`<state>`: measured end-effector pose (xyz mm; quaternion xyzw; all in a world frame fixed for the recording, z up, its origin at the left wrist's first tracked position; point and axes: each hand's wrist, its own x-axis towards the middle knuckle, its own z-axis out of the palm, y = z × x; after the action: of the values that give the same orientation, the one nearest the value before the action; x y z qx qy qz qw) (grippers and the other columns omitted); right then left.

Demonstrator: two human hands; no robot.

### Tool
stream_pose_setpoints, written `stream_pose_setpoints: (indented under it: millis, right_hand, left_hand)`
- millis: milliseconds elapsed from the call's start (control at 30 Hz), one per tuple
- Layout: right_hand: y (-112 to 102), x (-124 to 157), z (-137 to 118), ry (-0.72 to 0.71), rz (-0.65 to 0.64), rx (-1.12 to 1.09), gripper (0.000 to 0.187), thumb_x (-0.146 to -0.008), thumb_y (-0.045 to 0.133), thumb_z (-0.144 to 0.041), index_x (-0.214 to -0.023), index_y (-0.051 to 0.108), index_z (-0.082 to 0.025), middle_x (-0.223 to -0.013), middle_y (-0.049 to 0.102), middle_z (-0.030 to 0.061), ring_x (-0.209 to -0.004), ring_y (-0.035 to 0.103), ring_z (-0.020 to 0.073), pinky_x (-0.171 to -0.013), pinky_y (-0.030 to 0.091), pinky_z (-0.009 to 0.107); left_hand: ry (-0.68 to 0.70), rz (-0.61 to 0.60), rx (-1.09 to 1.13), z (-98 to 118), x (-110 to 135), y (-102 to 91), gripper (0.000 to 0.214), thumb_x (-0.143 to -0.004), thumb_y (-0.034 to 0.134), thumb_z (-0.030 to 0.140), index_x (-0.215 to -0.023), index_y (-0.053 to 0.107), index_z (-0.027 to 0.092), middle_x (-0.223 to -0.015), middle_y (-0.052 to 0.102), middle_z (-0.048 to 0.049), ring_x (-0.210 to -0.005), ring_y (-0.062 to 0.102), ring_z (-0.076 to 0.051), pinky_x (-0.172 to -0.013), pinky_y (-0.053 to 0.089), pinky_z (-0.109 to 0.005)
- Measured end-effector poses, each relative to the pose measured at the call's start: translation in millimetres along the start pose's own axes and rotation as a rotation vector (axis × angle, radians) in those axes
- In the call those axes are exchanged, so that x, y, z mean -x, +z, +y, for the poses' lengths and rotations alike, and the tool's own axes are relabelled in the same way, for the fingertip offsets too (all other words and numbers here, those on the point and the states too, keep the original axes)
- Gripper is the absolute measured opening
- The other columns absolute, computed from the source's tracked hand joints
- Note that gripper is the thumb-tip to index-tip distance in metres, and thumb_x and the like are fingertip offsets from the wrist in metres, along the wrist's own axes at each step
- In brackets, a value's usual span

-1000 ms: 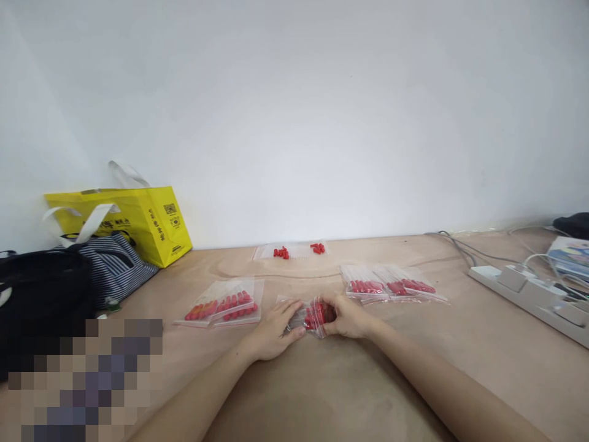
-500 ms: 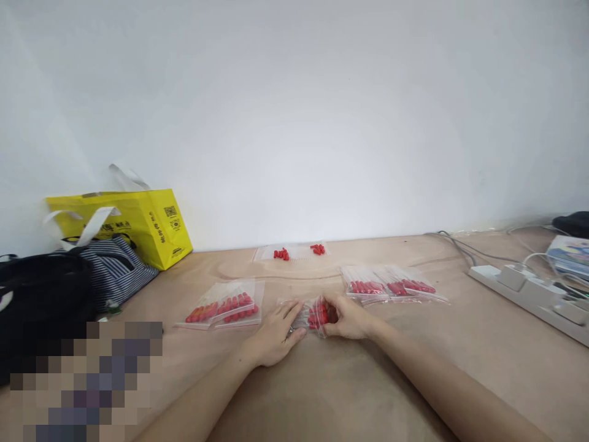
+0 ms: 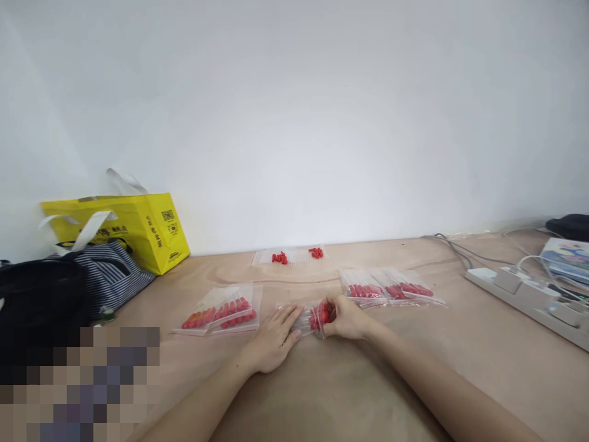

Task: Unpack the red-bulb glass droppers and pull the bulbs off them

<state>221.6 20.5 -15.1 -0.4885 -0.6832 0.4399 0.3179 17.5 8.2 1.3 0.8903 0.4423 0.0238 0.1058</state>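
Observation:
A small clear zip bag of red pieces [image 3: 314, 317] lies on the wooden table [image 3: 368, 380] between my hands. My left hand [image 3: 272, 336] rests flat on the bag's left end, fingers stretched out. My right hand [image 3: 346, 315] is curled round the bag's right end, pinching the bunched red pieces. To the left lie two filled bags [image 3: 219, 313]; to the right lie more filled bags [image 3: 390, 287]. Far back, two little heaps of loose red pieces [image 3: 297, 253] sit on clear plastic.
A yellow tote bag [image 3: 124, 228], a striped bag [image 3: 109, 270] and a black bag [image 3: 37, 301] stand at the left. A white power strip [image 3: 529, 294] with cables and a booklet [image 3: 568, 255] lie at the right. A white wall rises behind.
My right hand has gathered the red pieces tighter toward the bag's right end. My left hand has flattened slightly. The view has shifted a little.

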Motion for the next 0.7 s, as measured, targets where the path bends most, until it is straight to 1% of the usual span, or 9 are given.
stream_pose_setpoints:
  millis: [100, 233, 300, 400, 467, 567, 633, 700]
  right_hand:
    - [-3, 2, -3, 0.051, -0.01, -0.086, 0.022, -0.052, 0.056, -0.012, -0.071, 0.045, -0.017, -0.056, 0.051, -0.0072, -0.047, 0.048, 0.0067, -0.04, 0.038, 0.016]
    - [-9, 5, -2, 0.116, -0.042, -0.194, 0.023, -0.053, 0.05, -0.01, -0.073, 0.042, -0.018, -0.051, 0.05, -0.0086, -0.043, 0.051, 0.0078, -0.04, 0.042, 0.019]
    - [-11, 6, 0, 0.112, -0.047, -0.251, 0.026, -0.053, 0.05, -0.009, -0.076, 0.041, -0.018, -0.055, 0.052, -0.0085, -0.043, 0.052, 0.0073, -0.041, 0.043, 0.019]
    - [-10, 6, 4, 0.074, -0.041, -0.344, 0.032, -0.053, 0.057, -0.012, -0.08, 0.042, -0.018, -0.064, 0.054, -0.0077, -0.046, 0.053, 0.0063, -0.043, 0.045, 0.019]
    - [-7, 5, 5, 0.051, -0.014, -0.345, 0.033, -0.054, 0.062, -0.017, -0.081, 0.043, -0.018, -0.064, 0.054, -0.0073, -0.045, 0.052, 0.0058, -0.042, 0.044, 0.018]
    - [0, 3, 6, 0.05, 0.039, -0.304, 0.035, -0.056, 0.066, -0.028, -0.08, 0.043, -0.018, -0.06, 0.054, -0.0077, -0.041, 0.049, 0.0052, -0.037, 0.039, 0.016]
    - [3, 3, 6, 0.059, 0.066, -0.295, 0.038, -0.054, 0.068, -0.032, -0.079, 0.043, -0.018, -0.057, 0.053, -0.0082, -0.039, 0.048, 0.0051, -0.035, 0.036, 0.016]
    - [4, 3, 5, 0.068, 0.089, -0.313, 0.041, -0.051, 0.071, -0.033, -0.078, 0.043, -0.019, -0.056, 0.052, -0.0087, -0.039, 0.047, 0.0053, -0.036, 0.036, 0.017]
  left_hand:
    - [0.0, 0.02, 0.021, 1, 0, -0.7, 0.052, -0.088, 0.02, 0.043, -0.134, 0.019, 0.019, -0.14, 0.022, -0.0069, -0.128, 0.018, -0.017, -0.105, 0.017, -0.038]
    - [0.005, 0.018, 0.032, 0, 0, -0.7, 0.052, -0.088, 0.02, 0.044, -0.134, 0.022, 0.019, -0.141, 0.022, -0.0066, -0.128, 0.018, -0.018, -0.105, 0.016, -0.039]
    - [-0.003, 0.012, 0.027, -1, 0, -0.2, 0.053, -0.088, 0.02, 0.045, -0.134, 0.021, 0.019, -0.141, 0.02, -0.0067, -0.129, 0.017, -0.019, -0.105, 0.015, -0.04]
    - [-0.004, 0.006, 0.019, -2, -1, 0.4, 0.055, -0.087, 0.02, 0.046, -0.134, 0.019, 0.018, -0.141, 0.019, -0.0073, -0.129, 0.015, -0.019, -0.105, 0.014, -0.039]
    - [-0.002, -0.003, 0.012, -2, -1, 0.3, 0.056, -0.088, 0.019, 0.046, -0.135, 0.017, 0.017, -0.141, 0.018, -0.0077, -0.129, 0.014, -0.019, -0.105, 0.014, -0.039]
    - [-0.001, -0.013, 0.005, -1, -1, 0.0, 0.056, -0.088, 0.018, 0.045, -0.135, 0.014, 0.017, -0.142, 0.017, -0.0076, -0.13, 0.013, -0.018, -0.105, 0.013, -0.039]
    - [-0.001, -0.007, 0.003, -1, -1, 0.3, 0.056, -0.088, 0.018, 0.045, -0.135, 0.014, 0.017, -0.142, 0.017, -0.0073, -0.13, 0.013, -0.018, -0.105, 0.012, -0.039]
    - [-0.002, 0.001, 0.003, -2, -1, 1.1, 0.056, -0.088, 0.019, 0.046, -0.135, 0.015, 0.017, -0.142, 0.017, -0.0071, -0.13, 0.013, -0.018, -0.106, 0.012, -0.038]
